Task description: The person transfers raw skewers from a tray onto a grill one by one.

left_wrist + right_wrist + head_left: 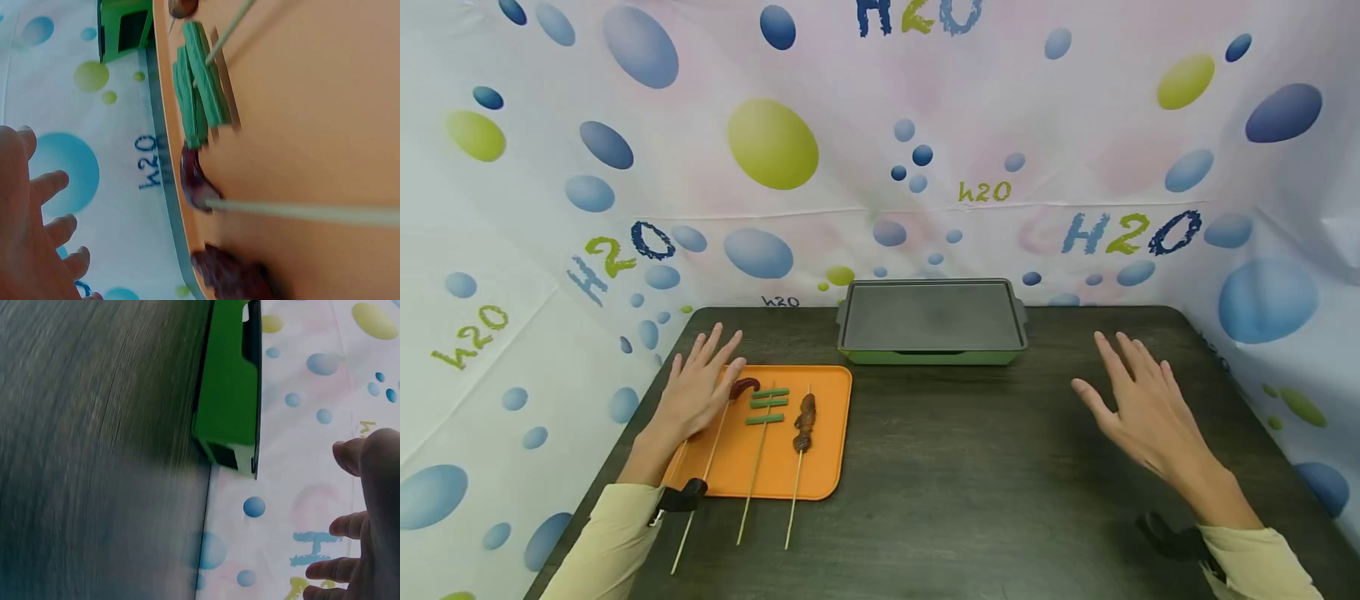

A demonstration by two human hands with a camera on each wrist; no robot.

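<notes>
My left hand (694, 396) hovers with spread fingers over the left side of an orange tray (826, 471), holding nothing. On the tray lie several skewers with their sticks pointing toward me. One bears a dark red curved piece (744, 387), close by the left thumb. Beside it is a skewer of green cut stalks (767, 404), and to the right one of brown meat chunks (804, 423). A further dark red clump (228, 272) shows in the left wrist view, mostly hidden under the hand in the head view. My right hand (1150, 417) is held over the table's right side, fingers straight.
A green griddle (932, 317) with a flat dark top stands at the back middle of the dark wooden table (955, 467). A white sheet (865, 100) with blue and yellow dots hangs behind and along both sides.
</notes>
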